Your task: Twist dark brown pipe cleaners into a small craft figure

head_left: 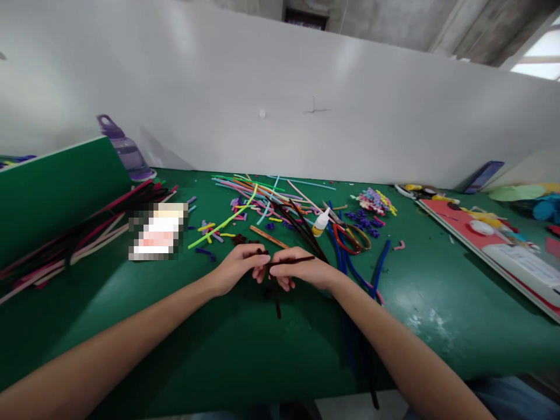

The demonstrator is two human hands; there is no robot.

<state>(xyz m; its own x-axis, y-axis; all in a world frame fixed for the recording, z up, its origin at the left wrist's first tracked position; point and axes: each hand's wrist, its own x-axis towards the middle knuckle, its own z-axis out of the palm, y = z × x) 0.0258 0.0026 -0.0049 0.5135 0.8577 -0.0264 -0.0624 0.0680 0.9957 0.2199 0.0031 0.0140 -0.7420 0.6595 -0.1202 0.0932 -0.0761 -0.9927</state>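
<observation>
Both of my hands meet over the middle of the green table. My left hand (246, 265) pinches one end of a dark brown pipe cleaner (301, 260). My right hand (301, 269) grips the same dark strand, whose free end sticks out over the knuckles to the right. How the strand is bent between my fingers is partly hidden. Under my hands lies a short dark brown piece (278, 309). Just beyond my left hand sits a small dark brown bent piece (238, 239). Long dark pipe cleaners (306, 227) lie beyond my right hand.
A glue bottle (321, 223) and red-handled scissors (352, 239) lie past my right hand. Coloured pipe cleaners (262, 192) are heaped at the back. Blue strands (381, 265) stretch beside my right forearm. A purple water bottle (126, 151) stands back left; a red board (464, 224) lies right.
</observation>
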